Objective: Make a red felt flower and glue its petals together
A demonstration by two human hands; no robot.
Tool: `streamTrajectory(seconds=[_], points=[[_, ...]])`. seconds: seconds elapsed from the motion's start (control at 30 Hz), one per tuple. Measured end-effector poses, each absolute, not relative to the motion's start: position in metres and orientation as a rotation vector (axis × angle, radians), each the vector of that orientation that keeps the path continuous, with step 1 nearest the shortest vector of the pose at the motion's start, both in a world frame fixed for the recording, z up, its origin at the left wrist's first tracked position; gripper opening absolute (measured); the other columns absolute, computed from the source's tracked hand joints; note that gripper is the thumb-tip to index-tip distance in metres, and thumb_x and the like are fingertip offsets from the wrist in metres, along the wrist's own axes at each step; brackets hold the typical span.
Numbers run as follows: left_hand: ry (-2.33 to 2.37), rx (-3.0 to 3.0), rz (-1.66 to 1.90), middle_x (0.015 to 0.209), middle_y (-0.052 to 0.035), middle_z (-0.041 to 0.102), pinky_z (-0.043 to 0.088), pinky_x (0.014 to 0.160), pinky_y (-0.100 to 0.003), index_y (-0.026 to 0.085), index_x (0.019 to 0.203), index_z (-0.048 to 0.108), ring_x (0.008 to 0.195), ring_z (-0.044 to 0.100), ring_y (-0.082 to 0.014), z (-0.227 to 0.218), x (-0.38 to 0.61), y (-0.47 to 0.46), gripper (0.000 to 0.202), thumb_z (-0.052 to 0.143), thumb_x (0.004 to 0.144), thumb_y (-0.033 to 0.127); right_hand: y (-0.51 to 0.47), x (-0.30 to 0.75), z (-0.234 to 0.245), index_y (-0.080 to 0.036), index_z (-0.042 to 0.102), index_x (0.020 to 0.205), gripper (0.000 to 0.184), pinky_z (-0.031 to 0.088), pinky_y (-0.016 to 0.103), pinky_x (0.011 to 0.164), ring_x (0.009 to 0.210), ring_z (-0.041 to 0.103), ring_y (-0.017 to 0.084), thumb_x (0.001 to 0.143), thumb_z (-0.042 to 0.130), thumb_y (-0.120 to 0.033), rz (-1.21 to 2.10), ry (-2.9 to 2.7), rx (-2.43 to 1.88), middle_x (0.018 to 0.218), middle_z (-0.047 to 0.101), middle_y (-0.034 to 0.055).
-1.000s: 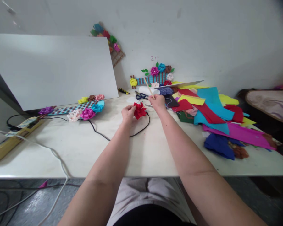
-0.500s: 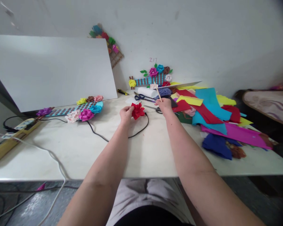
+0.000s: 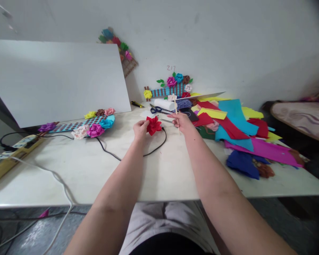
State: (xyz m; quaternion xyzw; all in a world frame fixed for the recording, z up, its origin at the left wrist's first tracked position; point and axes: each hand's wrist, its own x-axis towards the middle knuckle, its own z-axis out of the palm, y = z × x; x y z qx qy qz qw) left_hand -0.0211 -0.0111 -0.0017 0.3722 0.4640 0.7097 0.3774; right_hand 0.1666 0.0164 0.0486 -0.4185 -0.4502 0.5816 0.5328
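Pinched between the fingers of my left hand [image 3: 140, 129] is the edge of a red paper flower [image 3: 154, 125], its petals spread and facing up. My right hand [image 3: 182, 122] holds a thin wooden stick [image 3: 175, 105] upright, to the right of the flower. Its lower end shows below my fingers. Behind my right hand lie scissors with dark blue handles [image 3: 154, 110]; a second metal blade [image 3: 167, 120] reaches toward my fingertips. A black cable [image 3: 165, 138] curves along the table and ends beside the flower.
Coloured paper sheets [image 3: 235, 113] pile up on the right. On the left lies a woven piece with paper flowers [image 3: 69, 127], near a power strip [image 3: 18, 152]. A white board [image 3: 61, 81] leans on the wall. A yellow cutter [image 3: 137, 104] and white roll [image 3: 163, 103] lie at the back.
The stick in my right hand has turned more upright and sits lower between my fingers, which have shifted their hold. My left hand still holds the red flower in about the same place.
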Motion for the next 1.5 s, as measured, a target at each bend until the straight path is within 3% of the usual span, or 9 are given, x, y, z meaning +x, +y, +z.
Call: streamTrajectory(seconds=[0.1,0.3,0.53,0.6,0.77,0.97,1.17,1.4,1.5], points=[[1.183,0.969,1.753,0.053,-0.0009,0.057,0.044,0.051,-0.025,0.014,0.063,0.063,0.052,0.054,-0.0134,0.0,-0.019,-0.014,0.038,0.08,0.048,0.045,0.012,0.165,0.053,-0.018,0.047,0.074,0.011,0.016,0.014,0.031,0.038,0.037,0.003,0.081,0.056,-0.015,1.568,-1.049,-0.768,0.063,0.061,-0.0022],[1.195,0.998,1.719,0.051,0.0,0.055,0.043,0.049,-0.025,0.014,0.064,0.064,0.049,0.051,-0.0125,0.0,-0.02,-0.016,0.037,0.078,0.05,0.045,0.005,0.169,0.062,-0.021,0.045,0.075,0.017,0.02,0.012,0.031,0.035,0.025,0.005,0.083,0.059,-0.018,1.656,-0.989,-0.54,0.047,0.025,-0.0121],[1.234,0.963,1.764,0.054,-0.0013,0.057,0.041,0.05,-0.024,0.014,0.061,0.063,0.052,0.053,-0.0126,-0.003,-0.023,-0.014,0.037,0.079,0.049,0.046,0.029,0.182,0.056,-0.022,0.042,0.071,0.022,0.046,0.013,0.052,0.05,0.049,0.007,0.083,0.06,-0.021,1.314,-0.708,-0.51,0.046,0.023,-0.0109],[1.242,0.947,1.783,0.053,-0.001,0.056,0.04,0.05,-0.023,0.015,0.06,0.062,0.052,0.052,-0.0121,-0.003,-0.024,-0.013,0.036,0.079,0.049,0.045,0.04,0.188,0.051,-0.023,0.043,0.072,0.018,0.05,0.018,0.061,0.055,0.053,0.008,0.084,0.058,-0.024,1.121,-0.73,-0.539,0.047,0.026,-0.0108],[1.207,0.929,1.779,0.052,0.0,0.054,0.04,0.049,-0.024,0.015,0.059,0.061,0.051,0.05,-0.0117,-0.002,-0.024,-0.013,0.035,0.079,0.048,0.043,0.052,0.195,0.036,-0.02,0.054,0.079,0.007,0.044,0.023,0.057,0.05,0.049,0.01,0.083,0.051,-0.026,0.631,-0.975,-1.028,0.049,0.044,-0.0083],[1.223,0.92,1.756,0.053,-0.0002,0.054,0.039,0.048,-0.023,0.015,0.06,0.062,0.051,0.05,-0.012,0.0,-0.022,-0.016,0.033,0.078,0.048,0.042,0.029,0.176,0.037,-0.021,0.067,0.106,0.028,0.044,0.028,0.078,0.084,0.064,0.018,0.09,0.044,-0.025,0.295,-1.686,-1.369,0.078,0.071,0.003],[1.22,0.987,1.732,0.049,0.0009,0.052,0.035,0.046,-0.022,0.015,0.06,0.061,0.047,0.046,-0.01,-0.001,-0.023,-0.015,0.032,0.076,0.05,0.041,0.019,0.157,0.044,-0.019,0.071,0.098,0.043,0.041,0.026,0.072,0.08,0.061,0.017,0.095,0.037,-0.044,0.325,-1.97,-1.299,0.09,0.072,0.0055],[1.213,1.082,1.665,0.052,0.0002,0.055,0.038,0.049,-0.023,0.015,0.062,0.064,0.049,0.049,-0.0111,-0.001,-0.021,-0.018,0.033,0.077,0.052,0.044,0.014,0.149,0.051,-0.013,0.07,0.069,0.041,0.037,0.024,0.062,0.063,0.052,0.013,0.087,0.049,-0.043,0.392,-2.135,-1.138,0.063,0.062,0.0011],[1.211,1.118,1.635,0.053,-0.0008,0.057,0.039,0.051,-0.024,0.015,0.063,0.065,0.051,0.051,-0.0122,-0.001,-0.02,-0.02,0.033,0.077,0.053,0.044,0.011,0.147,0.053,-0.014,0.072,0.072,0.038,0.037,0.023,0.062,0.064,0.053,0.013,0.086,0.051,-0.041,0.426,-2.17,-1.129,0.063,0.063,0.001]])
